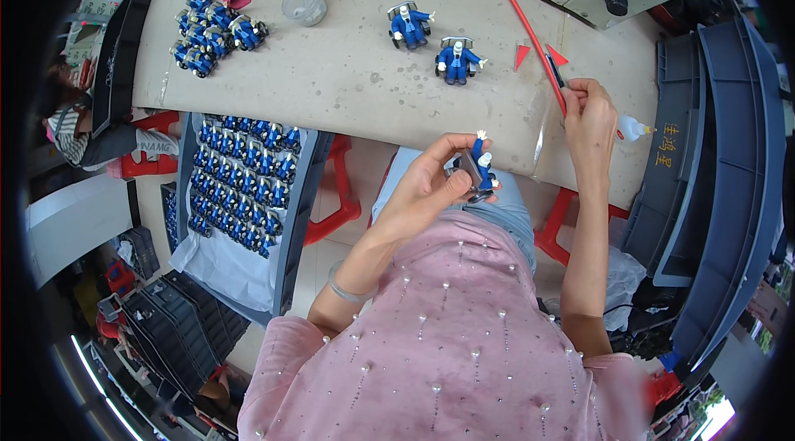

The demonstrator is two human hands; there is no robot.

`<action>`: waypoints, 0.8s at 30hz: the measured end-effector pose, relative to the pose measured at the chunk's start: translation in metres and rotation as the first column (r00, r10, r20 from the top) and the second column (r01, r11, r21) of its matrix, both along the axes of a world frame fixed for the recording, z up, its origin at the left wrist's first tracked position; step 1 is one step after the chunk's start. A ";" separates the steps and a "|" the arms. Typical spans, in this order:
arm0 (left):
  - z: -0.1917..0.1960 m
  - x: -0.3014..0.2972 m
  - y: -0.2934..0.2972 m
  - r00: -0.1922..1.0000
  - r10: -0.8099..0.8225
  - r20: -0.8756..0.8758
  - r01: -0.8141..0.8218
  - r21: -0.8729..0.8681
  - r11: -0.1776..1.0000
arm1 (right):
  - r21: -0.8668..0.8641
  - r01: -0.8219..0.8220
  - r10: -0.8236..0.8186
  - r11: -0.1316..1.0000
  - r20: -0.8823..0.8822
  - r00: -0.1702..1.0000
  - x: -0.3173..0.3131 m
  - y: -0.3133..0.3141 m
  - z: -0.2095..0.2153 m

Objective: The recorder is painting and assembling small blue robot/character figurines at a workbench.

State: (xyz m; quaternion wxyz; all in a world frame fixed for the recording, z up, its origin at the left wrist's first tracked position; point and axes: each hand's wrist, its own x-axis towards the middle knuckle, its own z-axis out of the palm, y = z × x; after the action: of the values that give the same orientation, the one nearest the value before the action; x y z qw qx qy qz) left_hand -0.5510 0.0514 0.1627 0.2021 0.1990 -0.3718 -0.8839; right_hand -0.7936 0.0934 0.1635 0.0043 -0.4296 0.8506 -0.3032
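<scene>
**Left hand [431, 184] closed on a small blue-and-white plastic figurine [484, 164]; main hazards: slip, nudge, spill**

Left hand: thumb and fingers gripped the figurine, which had a dark base and one raised pale arm. It was held over the light-blue trousers [515, 197], close to the table's near edge. Judged risk: a loosened thumb could drop it to the lap or floor, and a hard squeeze could bend the thin arm.

Right hand [590, 115]: fingertips drawn together at the lower end of a slim, dark, pen-shaped tool [554, 70]. Could not tell whether they grasped it or only touched it. The tool lay against a long, thin red stick [530, 29]; lifting one carelessly might drag the other and scatter the two small, flat red triangles [521, 57] beside them.

Just right of that wrist stood or lay a small translucent squeeze bottle with a yellowish tip [633, 129]; posture unclear. A sideways swing of the wrist could knock it.

Farther out, two similar blue figurines [457, 62] sat apart on the pale, stained table [356, 68]. A tight cluster of blue figurines [207, 33] stood at far left, where a bump could topple several, near a clear plastic cup [304, 6].
</scene>
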 end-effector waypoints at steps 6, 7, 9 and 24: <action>0.007 0.000 0.000 0.997 0.054 0.051 -0.051 -0.053 0.997 | 0.140 0.025 -0.055 0.990 0.221 0.974 -0.013 -0.002 -0.013; 0.008 0.000 -0.001 0.997 0.063 0.049 -0.058 -0.090 0.994 | 0.165 0.005 -0.042 0.986 0.224 0.974 -0.013 -0.002 -0.011; 0.010 0.000 -0.001 0.995 0.085 0.046 -0.079 -0.113 0.991 | 0.191 -0.015 -0.029 0.982 0.225 0.974 -0.011 -0.003 -0.003; 0.020 -0.008 0.002 0.987 0.140 0.083 -0.123 -0.191 0.974 | -0.106 -0.313 0.326 0.944 0.453 0.830 0.067 0.037 0.052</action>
State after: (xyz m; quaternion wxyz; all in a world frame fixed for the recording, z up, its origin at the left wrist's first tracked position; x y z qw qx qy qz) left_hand -0.5585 0.0529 0.1826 0.2598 0.2456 -0.4477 -0.8196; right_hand -0.7267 0.1304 0.2158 0.2524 -0.4803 0.7366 -0.4038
